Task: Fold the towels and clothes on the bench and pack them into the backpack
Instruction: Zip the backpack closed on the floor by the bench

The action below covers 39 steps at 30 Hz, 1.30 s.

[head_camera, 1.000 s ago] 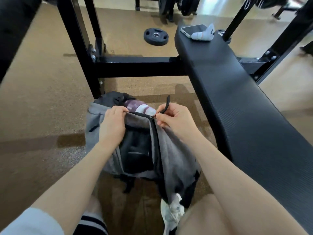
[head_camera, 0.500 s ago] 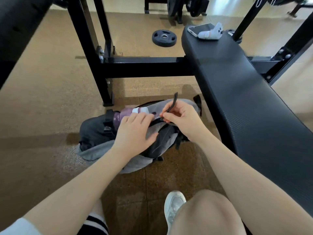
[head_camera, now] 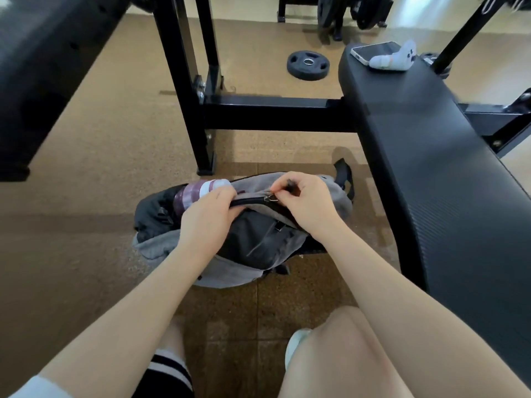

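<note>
A: Counts, left to right?

B: One dark padded slab (head_camera: pixel 43 67) top left, blurred. One black frame post (head_camera: pixel 184 90) with one crossbar (head_camera: pixel 275 113). One backpack (head_camera: pixel 244 248), grey and black, lying on the floor between the post and the bench. One purple-and-white bottle (head_camera: pixel 198 191) sticking out of its left side pocket. One weight plate (head_camera: pixel 308 65) flat on the floor further back. One bench (head_camera: pixel 431 168), black, on the right. One phone (head_camera: pixel 375 51) and one white controller (head_camera: pixel 395 59) at its far end, touching.

A: Hands?

B: Two, bare. Left hand (head_camera: pixel 208 222) clamped on the backpack's top edge beside the bottle, fingers curled over the fabric. Right hand (head_camera: pixel 306 203) pinching the zipper pull (head_camera: pixel 271 199), thumb and fingertips closed on it, black tab (head_camera: pixel 291 183) poking up past the knuckles.

A: Zipper closed?

B: Closed between the two hands, by the look of it; beyond that, can't tell.

A: Towels, clothes?

B: None visible on the bench. Contents of the backpack hidden.

A: Surface, room?

B: Tan speckled floor (head_camera: pixel 100 168), darker brown tiles near the feet. Gym setting: more plates racked (head_camera: pixel 356 10) at the top edge, pale floor band far back. One striped sock (head_camera: pixel 169 369) bottom left, one bare knee (head_camera: pixel 342 340) and one white shoe (head_camera: pixel 296 343) bottom centre-right.
</note>
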Tool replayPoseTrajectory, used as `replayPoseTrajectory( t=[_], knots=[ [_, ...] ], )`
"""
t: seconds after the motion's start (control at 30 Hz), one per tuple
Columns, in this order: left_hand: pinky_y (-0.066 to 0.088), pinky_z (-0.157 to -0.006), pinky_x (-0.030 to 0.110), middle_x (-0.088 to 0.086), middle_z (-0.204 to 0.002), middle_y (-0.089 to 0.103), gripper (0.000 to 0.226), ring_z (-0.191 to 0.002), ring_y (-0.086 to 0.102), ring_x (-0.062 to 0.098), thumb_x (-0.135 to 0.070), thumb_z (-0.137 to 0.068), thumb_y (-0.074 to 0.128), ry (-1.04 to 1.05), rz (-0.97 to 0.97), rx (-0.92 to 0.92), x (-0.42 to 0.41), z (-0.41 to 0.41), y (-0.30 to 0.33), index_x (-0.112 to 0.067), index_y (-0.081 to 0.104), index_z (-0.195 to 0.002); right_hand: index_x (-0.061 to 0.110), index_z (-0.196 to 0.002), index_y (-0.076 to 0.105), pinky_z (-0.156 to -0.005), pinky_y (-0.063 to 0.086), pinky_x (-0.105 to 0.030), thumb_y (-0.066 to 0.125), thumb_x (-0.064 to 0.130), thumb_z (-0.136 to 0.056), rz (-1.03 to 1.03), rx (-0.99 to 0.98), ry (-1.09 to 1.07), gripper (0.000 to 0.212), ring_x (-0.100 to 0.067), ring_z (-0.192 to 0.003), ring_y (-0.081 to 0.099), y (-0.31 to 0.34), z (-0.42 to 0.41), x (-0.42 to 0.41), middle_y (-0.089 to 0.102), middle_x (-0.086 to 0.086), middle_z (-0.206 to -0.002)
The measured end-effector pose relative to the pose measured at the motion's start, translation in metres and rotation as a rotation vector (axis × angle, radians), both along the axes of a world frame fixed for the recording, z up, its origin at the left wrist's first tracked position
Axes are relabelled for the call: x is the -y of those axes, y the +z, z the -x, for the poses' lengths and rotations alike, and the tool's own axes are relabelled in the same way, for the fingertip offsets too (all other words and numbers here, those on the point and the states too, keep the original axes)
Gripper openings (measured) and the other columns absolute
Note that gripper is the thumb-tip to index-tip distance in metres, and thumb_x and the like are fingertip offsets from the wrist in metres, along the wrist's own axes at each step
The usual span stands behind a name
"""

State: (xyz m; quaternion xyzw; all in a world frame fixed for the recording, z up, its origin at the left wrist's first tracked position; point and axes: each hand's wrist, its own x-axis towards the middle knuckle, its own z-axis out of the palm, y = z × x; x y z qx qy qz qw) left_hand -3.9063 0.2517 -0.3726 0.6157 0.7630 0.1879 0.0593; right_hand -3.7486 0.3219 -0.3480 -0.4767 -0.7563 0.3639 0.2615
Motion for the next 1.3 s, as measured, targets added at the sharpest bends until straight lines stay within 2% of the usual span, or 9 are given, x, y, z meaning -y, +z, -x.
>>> replayPoseTrajectory(
  t=[0.13, 0.3, 0.43, 0.63, 0.87, 0.97, 1.13, 1.23, 1.3],
  knots=[
    [0.039, -0.059, 0.036, 0.003, -0.100, 0.053, 0.022, -0.090, 0.051, 0.025, -0.035, -0.093, 0.045, 0.094, -0.040, 0.010, 0.013, 0.024, 0.002, -0.015, 0.051, -0.097, 0.019, -0.084, 0.068, -0.079, 0.045, -0.020, 0.056, 0.006, -0.087, -0.064, 0.099, -0.124, 0.018, -0.010, -0.081, 0.059, -0.004, -0.025, -0.011, 0.064, 0.008, -0.082],
    [0.048, -0.065, 0.044, 0.012, -0.084, 0.060, 0.019, -0.080, 0.059, 0.035, -0.025, -0.082, 0.058, -0.061, -0.051, -0.311, 0.014, 0.023, 0.003, -0.007, 0.058, -0.088, 0.028, -0.072, 0.063, -0.074, 0.050, -0.023, 0.060, 0.004, -0.085, -0.003, -0.128, -0.156, 0.027, -0.010, -0.073, 0.059, 0.005, -0.027, -0.014, 0.063, 0.010, -0.074],
    [0.049, -0.069, 0.039, 0.011, -0.098, 0.062, 0.055, -0.086, 0.061, 0.033, -0.034, -0.065, 0.075, -0.290, -0.072, -0.410, -0.013, 0.000, 0.020, -0.008, 0.058, -0.110, 0.025, -0.070, 0.063, -0.074, 0.051, -0.025, 0.059, -0.003, -0.083, 0.068, -0.329, -0.128, 0.030, -0.009, -0.071, 0.058, 0.020, -0.026, -0.019, 0.064, 0.005, -0.075],
    [0.035, -0.046, 0.032, 0.006, -0.095, 0.061, 0.040, -0.080, 0.062, 0.028, -0.040, -0.093, 0.028, -0.442, -0.087, -0.309, -0.044, -0.025, 0.027, -0.011, 0.049, -0.111, 0.022, -0.072, 0.063, -0.080, 0.050, -0.022, 0.061, -0.002, -0.083, 0.065, -0.327, -0.155, 0.026, -0.007, -0.079, 0.061, 0.022, -0.036, -0.020, 0.065, 0.008, -0.077],
    [0.044, -0.078, 0.037, 0.006, -0.103, 0.064, 0.025, -0.095, 0.059, 0.028, -0.029, -0.093, 0.051, -0.254, -0.203, 0.077, -0.043, -0.013, 0.073, -0.012, 0.054, -0.111, 0.017, -0.070, 0.063, -0.066, 0.051, -0.016, 0.058, -0.008, -0.083, 0.194, -0.512, -0.227, 0.028, -0.003, -0.060, 0.058, 0.040, -0.032, -0.032, 0.063, 0.003, -0.070],
    [0.047, -0.073, 0.034, 0.006, -0.091, 0.065, 0.018, -0.086, 0.062, 0.024, -0.027, -0.089, 0.057, -0.269, -0.327, 0.173, -0.030, -0.003, 0.065, -0.017, 0.052, -0.103, 0.015, -0.071, 0.062, -0.064, 0.050, -0.015, 0.059, -0.007, -0.083, 0.204, -0.513, -0.231, 0.025, -0.002, -0.057, 0.057, 0.038, -0.033, -0.033, 0.063, 0.001, -0.070],
    [0.037, -0.062, 0.021, -0.005, -0.082, 0.061, 0.032, -0.075, 0.056, 0.012, -0.045, -0.084, 0.054, -0.240, -0.027, 0.344, 0.000, 0.013, 0.028, -0.016, 0.061, -0.094, 0.016, -0.070, 0.061, -0.066, 0.050, -0.018, 0.061, -0.007, -0.082, 0.242, -0.487, -0.130, 0.025, -0.007, -0.064, 0.060, 0.025, -0.026, -0.014, 0.065, -0.009, -0.079],
    [0.038, -0.062, 0.032, 0.000, -0.068, 0.054, 0.052, -0.065, 0.052, 0.018, -0.059, -0.082, 0.025, -0.304, -0.007, 0.240, -0.004, 0.024, 0.034, -0.017, 0.053, -0.071, 0.013, -0.073, 0.061, -0.067, 0.051, -0.016, 0.063, -0.004, -0.082, 0.199, -0.446, -0.028, 0.019, -0.006, -0.064, 0.060, 0.034, -0.016, -0.008, 0.064, -0.006, -0.076],
    [0.041, -0.074, 0.031, -0.003, -0.094, 0.058, 0.048, -0.086, 0.054, 0.016, -0.059, -0.084, 0.039, -0.344, 0.012, 0.130, -0.015, 0.020, 0.045, -0.018, 0.059, -0.098, 0.011, -0.076, 0.063, -0.068, 0.052, -0.015, 0.066, -0.001, -0.081, 0.133, -0.363, 0.008, 0.013, -0.004, -0.064, 0.061, 0.040, -0.009, -0.008, 0.064, 0.000, -0.072]
  ],
)
